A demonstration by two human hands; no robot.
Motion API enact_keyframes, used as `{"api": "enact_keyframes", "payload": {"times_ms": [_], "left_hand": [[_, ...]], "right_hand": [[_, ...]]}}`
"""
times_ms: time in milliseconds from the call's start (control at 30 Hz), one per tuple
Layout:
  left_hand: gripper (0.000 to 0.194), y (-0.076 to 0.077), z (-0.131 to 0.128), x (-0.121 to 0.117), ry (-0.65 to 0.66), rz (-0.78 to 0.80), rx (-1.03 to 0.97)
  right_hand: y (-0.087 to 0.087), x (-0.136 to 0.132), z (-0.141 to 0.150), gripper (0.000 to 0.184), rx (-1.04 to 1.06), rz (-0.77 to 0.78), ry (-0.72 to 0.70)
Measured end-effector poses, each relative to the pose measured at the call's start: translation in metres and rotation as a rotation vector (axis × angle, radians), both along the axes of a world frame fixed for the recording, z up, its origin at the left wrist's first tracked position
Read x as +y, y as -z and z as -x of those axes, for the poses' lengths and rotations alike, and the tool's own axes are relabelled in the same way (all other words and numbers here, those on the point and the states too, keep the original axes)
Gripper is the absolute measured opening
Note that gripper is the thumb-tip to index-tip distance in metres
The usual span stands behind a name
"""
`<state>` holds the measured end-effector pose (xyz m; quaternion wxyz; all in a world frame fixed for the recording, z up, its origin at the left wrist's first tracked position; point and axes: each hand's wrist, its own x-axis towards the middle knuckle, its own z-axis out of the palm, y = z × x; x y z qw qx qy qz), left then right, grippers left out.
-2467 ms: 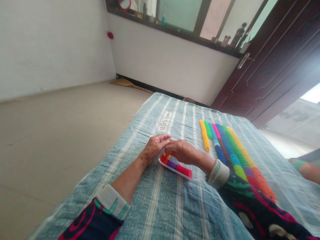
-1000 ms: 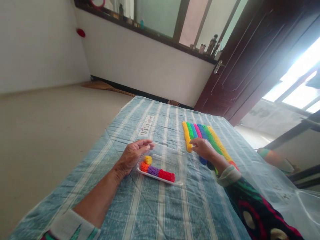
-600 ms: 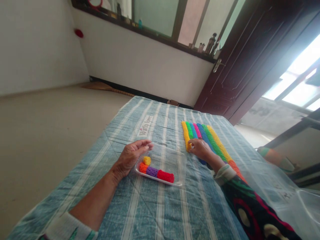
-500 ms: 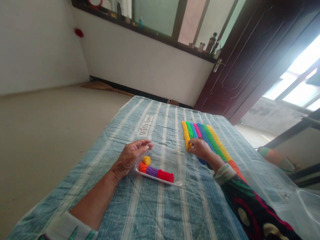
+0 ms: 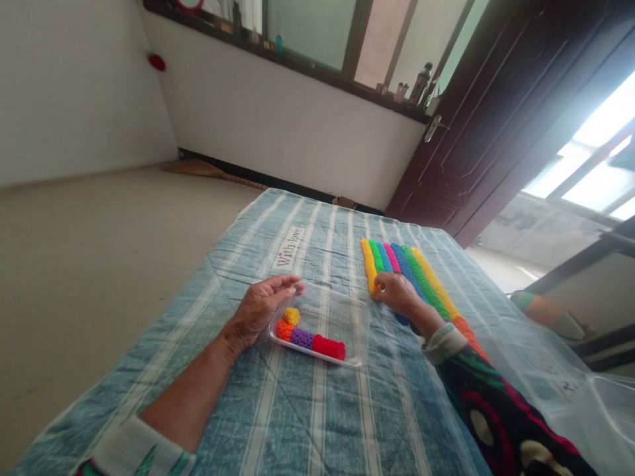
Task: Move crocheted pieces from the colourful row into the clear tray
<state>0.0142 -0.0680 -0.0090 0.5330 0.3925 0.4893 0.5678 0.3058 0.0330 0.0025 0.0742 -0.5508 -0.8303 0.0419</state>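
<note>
A clear plastic tray [image 5: 347, 316] lies on the striped blue cloth [image 5: 307, 410]. In it sit short knobbly pieces: a yellow one [image 5: 292, 315], then orange, purple [image 5: 301, 337] and red [image 5: 328, 347] in a row. My left hand [image 5: 258, 307] curls around the tray's left end, thumb and fingers on its rim. My right hand [image 5: 399, 295] rests on a row of long coloured rods [image 5: 407, 268], fingers pinched at the near end of the yellow rod [image 5: 368, 268].
A dark wooden door [image 5: 501, 112] stands at the back right. A window ledge [image 5: 297, 59] holds bottles. Clear plastic sheeting [image 5: 546, 377] lies at the cloth's right side. Bare floor [image 5: 89, 231] spreads to the left. Someone's sleeve [image 5: 540, 314] shows at the right.
My right hand left the tray and went right to the near end of the yellow rod. My left hand stayed on the tray's left end. The view swung right.
</note>
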Motion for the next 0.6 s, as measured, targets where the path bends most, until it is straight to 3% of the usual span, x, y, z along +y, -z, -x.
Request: {"api": "enact_keyframes", "payload": {"times_ms": [167, 367, 600], "left_hand": [[0.045, 0.0029, 0.0009, 0.0011, 0.006, -0.005, -0.011], [0.049, 0.0041, 0.0011, 0.0018, 0.004, -0.012, -0.006], [0.045, 0.0038, 0.0000, 0.0010, -0.004, -0.025, -0.011]], "right_hand": [[-0.0003, -0.0034, 0.0003, 0.016, 0.033, -0.011, 0.017], [0.0017, -0.0046, -0.0003, 0.028, 0.078, -0.006, 0.021], [-0.0007, -0.0056, -0.0011, 0.014, 0.135, -0.003, 0.000]]}}
